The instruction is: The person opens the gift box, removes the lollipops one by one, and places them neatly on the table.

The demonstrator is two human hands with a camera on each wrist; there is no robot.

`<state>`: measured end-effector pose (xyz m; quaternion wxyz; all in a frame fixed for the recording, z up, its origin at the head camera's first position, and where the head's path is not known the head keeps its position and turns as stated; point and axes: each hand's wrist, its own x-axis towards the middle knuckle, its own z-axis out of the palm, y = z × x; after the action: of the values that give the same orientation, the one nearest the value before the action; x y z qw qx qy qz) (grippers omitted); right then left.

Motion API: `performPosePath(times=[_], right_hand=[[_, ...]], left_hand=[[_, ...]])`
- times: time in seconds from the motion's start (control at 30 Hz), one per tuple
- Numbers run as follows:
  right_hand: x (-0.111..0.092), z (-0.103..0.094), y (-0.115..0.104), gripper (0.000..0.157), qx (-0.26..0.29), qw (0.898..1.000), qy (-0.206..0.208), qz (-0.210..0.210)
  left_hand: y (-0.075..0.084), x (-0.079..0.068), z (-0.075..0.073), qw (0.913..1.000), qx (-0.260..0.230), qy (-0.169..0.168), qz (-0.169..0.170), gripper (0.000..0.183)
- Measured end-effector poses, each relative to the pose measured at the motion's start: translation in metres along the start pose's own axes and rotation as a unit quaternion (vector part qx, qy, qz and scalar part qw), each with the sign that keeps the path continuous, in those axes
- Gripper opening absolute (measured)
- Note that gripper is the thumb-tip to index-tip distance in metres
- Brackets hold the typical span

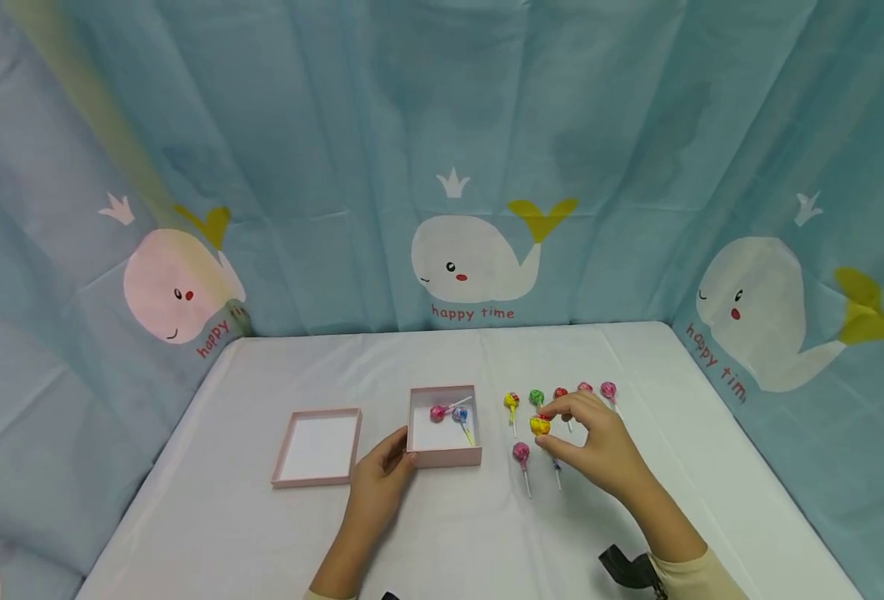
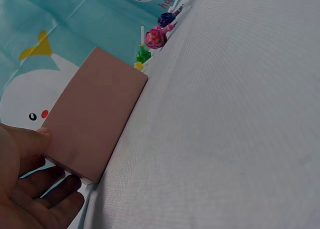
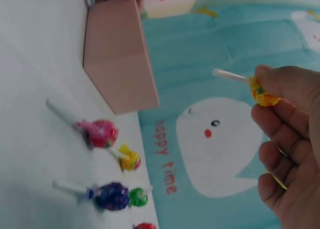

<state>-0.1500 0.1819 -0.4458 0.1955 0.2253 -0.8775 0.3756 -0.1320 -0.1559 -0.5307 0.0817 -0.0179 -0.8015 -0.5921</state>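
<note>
My right hand (image 1: 599, 437) pinches a yellow lollipop (image 3: 262, 94) by its wrapped head between thumb and fingers, above the table. Its white stick points toward the box in the right wrist view. My left hand (image 1: 377, 479) holds the left front corner of the open pink box (image 1: 449, 458), with the thumb on the front wall in the left wrist view. Inside lie a pink lollipop (image 1: 437, 413) and a blue lollipop (image 1: 460, 415). Below the right hand lie a pink lollipop (image 3: 102, 134) and a dark blue lollipop (image 3: 112, 196), which the hand partly hides in the head view.
Left of the box lies its shallow pink lid (image 1: 317, 482). A back row of lollipops holds a yellow one (image 1: 511, 400), a green one (image 1: 536, 397), a red one (image 1: 560, 393) and pink ones (image 1: 608, 390). A blue whale-print curtain (image 1: 322, 250) surrounds the white-covered table (image 1: 224, 517).
</note>
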Motion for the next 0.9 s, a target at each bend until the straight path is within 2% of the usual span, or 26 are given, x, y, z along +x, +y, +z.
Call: performPosePath(times=[0.43, 0.7, 0.9], right_hand=[[-0.019, -0.013, 0.041, 0.038, -0.003, 1.0, 0.02, 0.01], [-0.024, -0.014, 0.058, 0.037, -0.015, 0.998, 0.025, 0.063], [-0.031, -0.013, 0.07, 0.035, -0.017, 0.994, 0.013, 0.106]], left_hand=[[0.001, -0.001, 0.0, 1.0, 0.002, -0.001, -0.006, 0.053], [0.0, 0.0, 0.0, 1.0, -0.006, -0.003, -0.007, 0.052], [0.0, 0.0, 0.0, 0.9999, -0.009, -0.005, -0.009, 0.052]])
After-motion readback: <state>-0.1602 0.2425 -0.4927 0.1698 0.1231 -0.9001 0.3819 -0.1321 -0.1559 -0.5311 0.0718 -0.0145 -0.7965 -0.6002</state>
